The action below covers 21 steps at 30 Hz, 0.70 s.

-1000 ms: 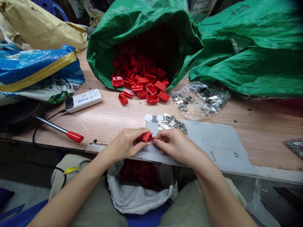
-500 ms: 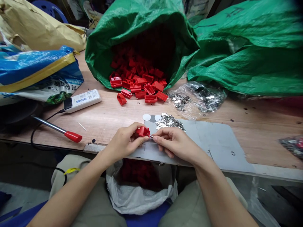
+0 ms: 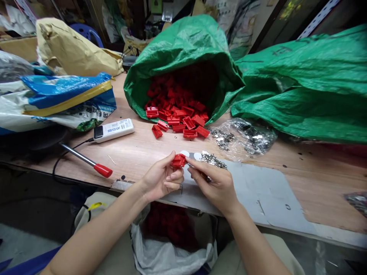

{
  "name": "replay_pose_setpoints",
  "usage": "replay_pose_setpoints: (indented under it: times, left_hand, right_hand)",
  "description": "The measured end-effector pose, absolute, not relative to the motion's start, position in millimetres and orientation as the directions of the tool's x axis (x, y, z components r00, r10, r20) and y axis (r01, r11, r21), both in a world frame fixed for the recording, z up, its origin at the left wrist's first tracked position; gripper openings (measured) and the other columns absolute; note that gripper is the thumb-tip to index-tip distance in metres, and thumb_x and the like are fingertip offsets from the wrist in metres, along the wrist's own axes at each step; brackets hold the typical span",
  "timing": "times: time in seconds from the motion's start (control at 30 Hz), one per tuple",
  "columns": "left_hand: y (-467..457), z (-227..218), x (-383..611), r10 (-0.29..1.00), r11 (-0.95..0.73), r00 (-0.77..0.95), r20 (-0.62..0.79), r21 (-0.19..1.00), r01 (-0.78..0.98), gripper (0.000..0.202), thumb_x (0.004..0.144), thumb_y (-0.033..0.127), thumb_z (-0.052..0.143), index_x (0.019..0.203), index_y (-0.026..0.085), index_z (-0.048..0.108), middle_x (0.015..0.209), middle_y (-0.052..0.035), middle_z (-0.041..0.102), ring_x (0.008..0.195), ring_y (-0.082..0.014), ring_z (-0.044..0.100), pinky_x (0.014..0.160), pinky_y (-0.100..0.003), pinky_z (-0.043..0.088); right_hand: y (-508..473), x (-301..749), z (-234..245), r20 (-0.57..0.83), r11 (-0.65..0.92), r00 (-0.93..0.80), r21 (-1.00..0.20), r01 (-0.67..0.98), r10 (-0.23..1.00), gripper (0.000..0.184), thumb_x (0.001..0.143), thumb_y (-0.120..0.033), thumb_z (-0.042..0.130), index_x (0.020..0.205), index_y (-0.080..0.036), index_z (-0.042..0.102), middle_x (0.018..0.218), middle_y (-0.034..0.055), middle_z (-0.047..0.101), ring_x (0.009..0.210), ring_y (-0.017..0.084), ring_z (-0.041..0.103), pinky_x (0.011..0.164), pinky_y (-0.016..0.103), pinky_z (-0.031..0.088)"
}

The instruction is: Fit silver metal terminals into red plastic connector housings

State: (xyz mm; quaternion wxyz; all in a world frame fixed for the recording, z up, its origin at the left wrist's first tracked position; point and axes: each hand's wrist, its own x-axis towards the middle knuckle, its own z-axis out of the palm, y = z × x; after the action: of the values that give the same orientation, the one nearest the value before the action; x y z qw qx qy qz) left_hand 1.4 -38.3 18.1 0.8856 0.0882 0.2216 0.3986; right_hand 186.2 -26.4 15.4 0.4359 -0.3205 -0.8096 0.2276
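My left hand (image 3: pixel 163 176) is closed on a small red plastic housing (image 3: pixel 179 160), held just above the table between thumb and fingertips. Against the right end of that housing are the fingertips of my right hand (image 3: pixel 215 180), pinched on a small metal piece (image 3: pixel 188 164) that is mostly hidden by the fingers. Behind the right hand lies a pile of small shiny metal pieces (image 3: pixel 213 159) on a grey sheet (image 3: pixel 258 187). More red housings (image 3: pixel 174 110) spill out of an open green sack (image 3: pixel 183 46).
A clear plastic bag (image 3: pixel 252 135) of metal parts lies at the back right. On the left are a white device with a cable (image 3: pixel 114 130) and a red-handled lever (image 3: pixel 102 170) reaching over the table. Below the table edge hangs a white bag (image 3: pixel 172 254) with red parts inside.
The view has tilted up and shifted left. My left hand has turned, its fingers now facing the camera. My right fingertips have closed in against the red housing, covering more of the metal piece.
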Motion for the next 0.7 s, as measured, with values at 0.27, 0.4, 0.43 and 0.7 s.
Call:
replay_pose_setpoints:
  times: [0.27,0.4,0.43,0.7]
  left_hand:
    - [-38,14,1,0.681,0.728,0.647,-0.342,0.225,-0.647,0.043,0.099,0.050,0.045,0.083,0.015,0.063,0.051,0.0049,0.033,0.042,-0.0058,0.024,0.035,-0.009,0.021]
    - [-38,14,3,0.678,0.734,0.653,-0.339,0.260,-0.628,0.048,0.099,0.055,0.042,0.081,0.015,0.060,0.049,0.0055,0.033,0.042,-0.0059,0.020,0.035,-0.009,0.019]
    - [-38,15,4,0.680,0.732,0.649,-0.342,0.278,-0.622,0.048,0.099,0.056,0.042,0.079,0.015,0.059,0.048,0.0058,0.033,0.041,-0.0058,0.019,0.035,-0.009,0.018]
    - [-21,9,8,0.716,0.698,0.588,-0.376,0.403,-0.592,0.044,0.095,0.049,0.043,0.065,0.017,0.050,0.046,0.0044,0.037,0.038,-0.0052,0.020,0.036,-0.013,0.013]
  right_hand:
    - [-25,187,16,0.533,0.707,-0.472,-0.602,0.372,0.702,0.035,0.096,-0.018,0.059,0.130,-0.022,0.068,0.082,0.0034,0.075,0.057,0.012,0.061,0.061,0.024,0.053]
    - [-26,187,18,0.588,0.744,-0.458,-0.566,0.356,0.667,0.038,0.094,-0.012,0.061,0.128,-0.025,0.068,0.095,0.0042,0.077,0.067,0.014,0.069,0.064,0.024,0.055]
    - [-26,188,17,0.606,0.761,-0.462,-0.540,0.359,0.647,0.041,0.093,-0.010,0.061,0.130,-0.027,0.067,0.098,0.0037,0.077,0.070,0.015,0.071,0.065,0.024,0.056]
    - [0,210,-16,0.759,0.868,-0.504,-0.160,0.469,0.412,0.069,0.089,-0.010,0.063,0.147,-0.042,0.047,0.111,-0.0035,0.076,0.080,0.021,0.076,0.083,0.027,0.060]
